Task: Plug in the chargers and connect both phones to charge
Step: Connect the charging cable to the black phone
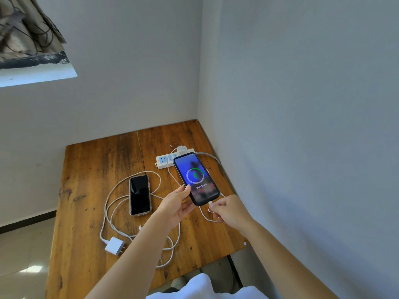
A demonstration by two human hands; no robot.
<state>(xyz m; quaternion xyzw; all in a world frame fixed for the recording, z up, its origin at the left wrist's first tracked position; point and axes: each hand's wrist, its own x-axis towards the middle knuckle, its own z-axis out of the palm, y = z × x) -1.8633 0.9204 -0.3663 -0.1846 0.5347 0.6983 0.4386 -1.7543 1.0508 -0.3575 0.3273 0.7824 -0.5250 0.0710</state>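
Note:
My left hand [176, 205] holds a dark-cased phone [196, 178] above the table; its lit screen shows a green charging ring. My right hand [228, 210] pinches the white cable plug [210, 204] at the phone's bottom edge. That cable runs to a white charger [182, 149] seated in the white power strip [167, 160]. A second phone [139, 194] lies face up with a dark screen on the wooden table [90, 169]. A loose white charger [114, 246] lies unplugged near the front left, its long cable [108, 203] looping around the second phone.
The table stands in a corner, with white walls behind and to the right. A window ledge and curtain are at the upper left. Tiled floor shows to the left of the table.

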